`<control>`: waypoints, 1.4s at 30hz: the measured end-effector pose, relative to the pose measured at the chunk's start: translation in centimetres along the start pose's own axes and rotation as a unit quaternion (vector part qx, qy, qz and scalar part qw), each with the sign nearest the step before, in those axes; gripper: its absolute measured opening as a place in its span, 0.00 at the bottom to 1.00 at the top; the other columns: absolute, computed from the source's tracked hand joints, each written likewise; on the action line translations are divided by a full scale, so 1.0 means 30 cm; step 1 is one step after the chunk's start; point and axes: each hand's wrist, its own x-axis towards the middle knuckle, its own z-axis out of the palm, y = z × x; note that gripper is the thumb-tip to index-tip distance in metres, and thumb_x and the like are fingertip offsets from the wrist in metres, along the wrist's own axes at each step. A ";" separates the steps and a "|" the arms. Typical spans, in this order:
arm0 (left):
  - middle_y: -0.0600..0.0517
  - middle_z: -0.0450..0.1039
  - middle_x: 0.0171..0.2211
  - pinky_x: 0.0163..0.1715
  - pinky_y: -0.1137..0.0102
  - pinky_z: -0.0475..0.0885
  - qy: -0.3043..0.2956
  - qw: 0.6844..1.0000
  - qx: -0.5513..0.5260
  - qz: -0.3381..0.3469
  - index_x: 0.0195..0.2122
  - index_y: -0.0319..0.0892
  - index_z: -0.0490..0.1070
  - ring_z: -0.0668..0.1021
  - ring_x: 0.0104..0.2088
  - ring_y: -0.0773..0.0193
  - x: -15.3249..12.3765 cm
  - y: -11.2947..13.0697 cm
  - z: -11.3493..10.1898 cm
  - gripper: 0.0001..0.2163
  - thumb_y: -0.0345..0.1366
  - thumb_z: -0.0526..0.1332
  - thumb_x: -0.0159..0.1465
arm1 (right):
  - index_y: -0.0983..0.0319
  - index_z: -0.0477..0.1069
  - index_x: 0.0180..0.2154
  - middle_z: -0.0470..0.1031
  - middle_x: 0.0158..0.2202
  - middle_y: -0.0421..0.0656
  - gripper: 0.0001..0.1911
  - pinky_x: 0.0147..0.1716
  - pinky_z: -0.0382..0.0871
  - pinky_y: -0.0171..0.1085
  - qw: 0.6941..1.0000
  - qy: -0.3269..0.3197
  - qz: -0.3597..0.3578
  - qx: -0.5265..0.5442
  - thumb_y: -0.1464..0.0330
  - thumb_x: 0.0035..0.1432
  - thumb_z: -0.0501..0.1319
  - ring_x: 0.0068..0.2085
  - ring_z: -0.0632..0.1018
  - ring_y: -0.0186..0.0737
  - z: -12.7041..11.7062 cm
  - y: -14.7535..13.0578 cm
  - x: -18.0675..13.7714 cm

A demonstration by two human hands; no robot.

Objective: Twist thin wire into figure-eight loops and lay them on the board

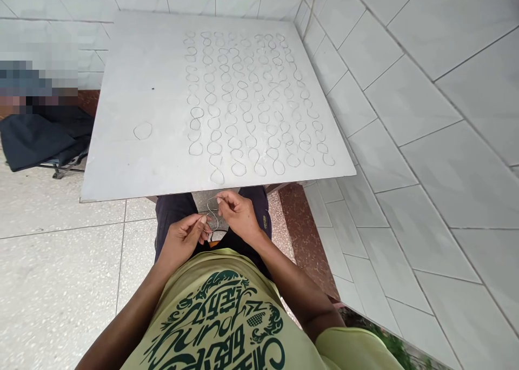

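A thin wire, bent into an S-like curve, is stretched between my two hands just below the table's near edge. My left hand pinches its lower left part between thumb and fingers. Up and to the right, my right hand pinches the upper end. In front of me on the white tabletop, several rows of similar thin wire-like figures, shaped like an S or an 8, cover the right half. One of these figures is close to the near edge, above my hands.
A single round loop lies on the left half of the tabletop, with a small dark speck farther back. Tiled walls rise behind and at the right. Dark cloth hangs over something at the left, beside a blurred patch.
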 end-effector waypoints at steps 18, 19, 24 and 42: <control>0.51 0.77 0.30 0.22 0.73 0.65 0.064 0.997 0.002 -0.034 0.37 0.43 0.80 0.72 0.25 0.67 0.034 0.065 -0.043 0.15 0.50 0.66 0.66 | 0.61 0.78 0.44 0.74 0.24 0.36 0.13 0.29 0.64 0.32 0.995 -0.084 -0.036 -0.036 0.62 0.69 0.59 0.25 0.71 0.33 -0.002 -0.065 -0.003; 0.52 0.76 0.28 0.22 0.73 0.65 0.069 0.997 0.002 -0.031 0.37 0.43 0.80 0.72 0.24 0.68 0.041 0.077 -0.049 0.15 0.50 0.67 0.66 | 0.61 0.78 0.45 0.74 0.25 0.36 0.13 0.28 0.63 0.32 0.996 -0.081 -0.032 -0.028 0.61 0.70 0.58 0.25 0.71 0.33 -0.005 -0.067 -0.004; 0.53 0.74 0.26 0.24 0.72 0.67 0.085 0.996 0.030 0.021 0.35 0.42 0.78 0.71 0.24 0.68 0.133 0.172 -0.103 0.15 0.50 0.66 0.66 | 0.61 0.76 0.41 0.73 0.24 0.37 0.15 0.24 0.62 0.32 0.999 -0.054 -0.001 0.008 0.57 0.71 0.57 0.23 0.70 0.33 -0.021 -0.038 -0.019; 0.55 0.70 0.22 0.25 0.69 0.60 0.146 0.953 0.252 0.082 0.25 0.42 0.75 0.68 0.23 0.66 0.330 0.219 -0.149 0.16 0.45 0.62 0.66 | 0.60 0.73 0.32 0.75 0.24 0.38 0.16 0.27 0.63 0.32 0.990 -0.104 0.085 -0.049 0.61 0.70 0.55 0.25 0.73 0.35 -0.019 0.147 -0.151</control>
